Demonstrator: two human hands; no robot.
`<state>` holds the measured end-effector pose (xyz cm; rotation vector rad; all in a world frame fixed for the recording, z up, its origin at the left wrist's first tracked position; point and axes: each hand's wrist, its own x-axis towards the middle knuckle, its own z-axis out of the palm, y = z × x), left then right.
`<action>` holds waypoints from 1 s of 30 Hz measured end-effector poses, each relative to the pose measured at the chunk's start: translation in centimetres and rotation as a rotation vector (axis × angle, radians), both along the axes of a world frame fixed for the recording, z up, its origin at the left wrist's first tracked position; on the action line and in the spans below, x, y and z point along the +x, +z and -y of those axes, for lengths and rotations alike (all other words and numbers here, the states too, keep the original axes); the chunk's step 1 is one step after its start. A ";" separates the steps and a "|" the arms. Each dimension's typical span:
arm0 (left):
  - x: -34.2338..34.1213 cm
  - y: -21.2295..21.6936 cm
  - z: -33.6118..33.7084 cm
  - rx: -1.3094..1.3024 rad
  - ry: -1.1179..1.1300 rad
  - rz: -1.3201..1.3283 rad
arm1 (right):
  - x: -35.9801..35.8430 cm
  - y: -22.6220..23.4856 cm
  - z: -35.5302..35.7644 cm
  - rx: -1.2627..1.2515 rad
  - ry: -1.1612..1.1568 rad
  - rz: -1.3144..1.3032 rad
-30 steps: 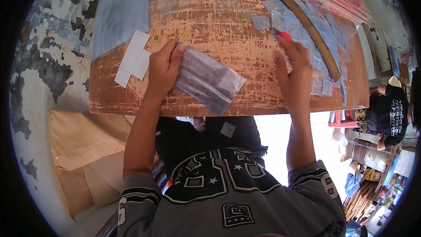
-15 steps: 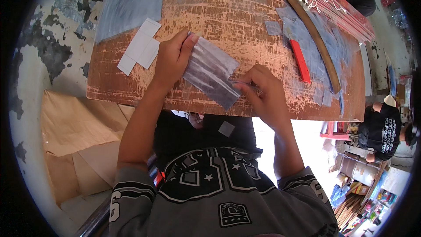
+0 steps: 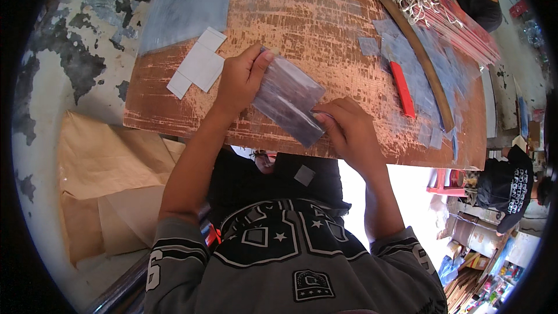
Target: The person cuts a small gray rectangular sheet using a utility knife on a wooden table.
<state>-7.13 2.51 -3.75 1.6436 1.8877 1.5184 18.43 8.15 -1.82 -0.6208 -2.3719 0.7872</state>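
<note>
A clear plastic sheet [image 3: 289, 97], cut with a notch on its right side, is held above the near part of the worn wooden table. My left hand [image 3: 242, 79] grips its upper left edge, thumb on top. Closed in a pinch, my right hand [image 3: 350, 132] holds the sheet at the notch, near its lower right end. Left of my left hand lies a white cardboard template [image 3: 198, 65] with a stepped outline. To the right of my right hand rests a red cutter knife [image 3: 402, 89].
Larger plastic sheets [image 3: 186, 6] lie at the far left of the table [image 3: 290, 11]. Plastic offcuts [image 3: 401, 52], a long wooden strip [image 3: 421, 52] and pink bundles with white strings [image 3: 415, 0] cover the right side. A small plastic piece [image 3: 304, 175] rests on my lap. Two other people are at the right.
The view has shifted slightly, so the table appears lower and further right. The sheet lies smoother between my hands, with fewer bright creases. Both hands keep their grip.
</note>
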 end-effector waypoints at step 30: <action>-2.6 7.5 3.7 0.473 0.332 0.090 | 5.3 -1.1 8.9 -0.501 0.196 0.446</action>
